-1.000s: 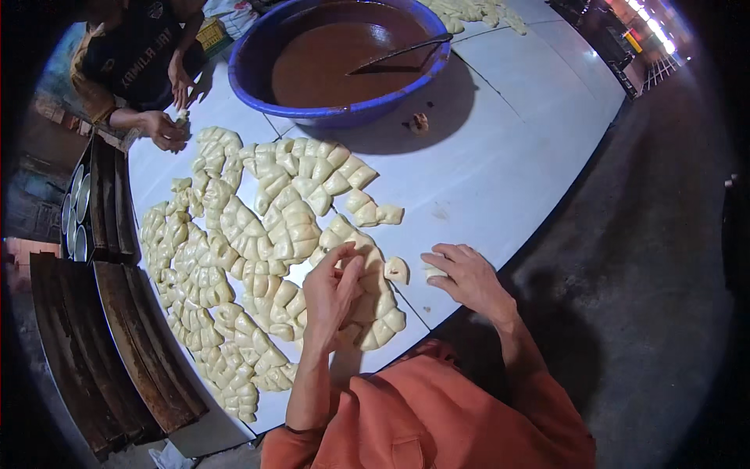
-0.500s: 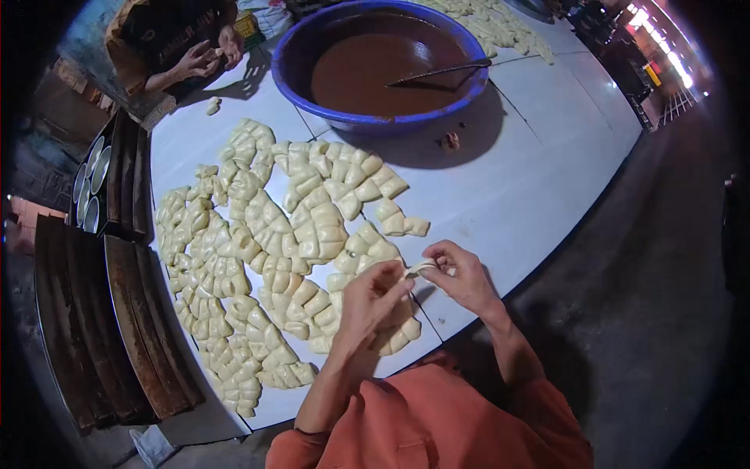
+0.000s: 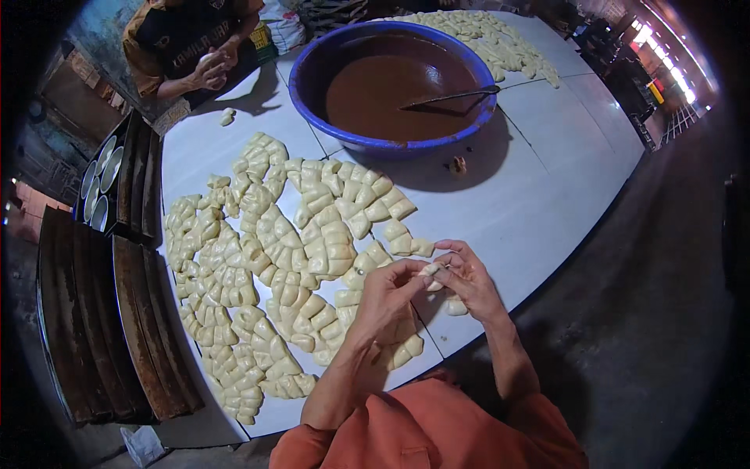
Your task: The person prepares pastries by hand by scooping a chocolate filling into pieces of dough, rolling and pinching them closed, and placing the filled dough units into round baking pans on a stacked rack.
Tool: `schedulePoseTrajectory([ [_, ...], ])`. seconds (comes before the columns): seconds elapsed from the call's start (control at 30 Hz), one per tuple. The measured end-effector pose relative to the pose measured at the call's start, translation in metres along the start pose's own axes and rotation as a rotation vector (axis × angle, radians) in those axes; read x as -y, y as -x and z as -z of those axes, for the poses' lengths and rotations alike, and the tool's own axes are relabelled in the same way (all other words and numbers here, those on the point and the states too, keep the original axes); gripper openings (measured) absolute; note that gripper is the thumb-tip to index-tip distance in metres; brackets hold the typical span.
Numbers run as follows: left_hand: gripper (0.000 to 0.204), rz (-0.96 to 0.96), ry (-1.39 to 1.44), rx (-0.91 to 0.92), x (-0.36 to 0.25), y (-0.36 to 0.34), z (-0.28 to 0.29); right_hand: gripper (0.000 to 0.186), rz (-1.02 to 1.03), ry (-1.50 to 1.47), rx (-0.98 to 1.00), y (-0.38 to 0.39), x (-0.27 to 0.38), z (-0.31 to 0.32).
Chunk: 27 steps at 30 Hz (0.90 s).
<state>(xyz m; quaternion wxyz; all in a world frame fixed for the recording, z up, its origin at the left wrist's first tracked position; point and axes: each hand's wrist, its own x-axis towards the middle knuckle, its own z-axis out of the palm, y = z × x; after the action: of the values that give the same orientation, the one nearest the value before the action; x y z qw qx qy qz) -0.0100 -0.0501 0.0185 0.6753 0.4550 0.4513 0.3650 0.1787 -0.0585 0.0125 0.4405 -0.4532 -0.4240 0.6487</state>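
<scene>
Pale dough pieces [image 3: 308, 254], scored into small pillow-like squares, lie in sheets across the white table to the left of my hands. My left hand [image 3: 388, 295] pinches a small dough piece [image 3: 430, 270] between thumb and fingers. On the other side of it, the thumb and fingers of my right hand [image 3: 471, 288] close on the same piece, partly covering it. Another bit of dough [image 3: 455, 306] shows just beneath my right hand; I cannot tell whether it is joined to the held piece.
A blue basin [image 3: 391, 145] of brown liquid, with a stick [image 3: 449, 98] in it, stands at the far side. Across the table a person's hands [image 3: 212, 69] hold something pale. Dark long pans [image 3: 152, 320] and round tins [image 3: 111, 172] line the left edge. More dough [image 3: 500, 47] lies behind the basin.
The strand stretched between my hands is now a bunched piece, and a bit of dough shows below my right hand. The whole view has shifted slightly.
</scene>
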Motion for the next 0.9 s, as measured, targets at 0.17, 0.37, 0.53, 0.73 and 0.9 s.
schedulePoseTrajectory([
  [0.17, 0.044, -0.049, 0.019, 0.005, -0.002, 0.001, 0.010, 0.021, 0.126, 0.059, 0.007, -0.009, -0.010, -0.001],
  [0.37, 0.058, -0.513, -0.015, -0.323, -0.012, -0.018, -0.015, 0.028, 0.099, -0.272, -0.070, -0.023, -0.004, -0.029],
  [0.53, 0.072, -0.876, 0.215, -0.301, 0.000, -0.041, -0.040, 0.022, 0.045, -0.622, -0.037, -0.025, 0.032, -0.059],
  [0.73, 0.076, -0.589, 0.337, -0.246, 0.013, -0.053, -0.041, 0.017, 0.119, -0.462, 0.137, -0.082, 0.061, -0.045],
  [0.9, 0.047, -0.085, 0.432, -0.218, 0.002, -0.042, -0.020, 0.020, 0.304, 0.287, 0.038, -0.190, 0.125, -0.019],
])
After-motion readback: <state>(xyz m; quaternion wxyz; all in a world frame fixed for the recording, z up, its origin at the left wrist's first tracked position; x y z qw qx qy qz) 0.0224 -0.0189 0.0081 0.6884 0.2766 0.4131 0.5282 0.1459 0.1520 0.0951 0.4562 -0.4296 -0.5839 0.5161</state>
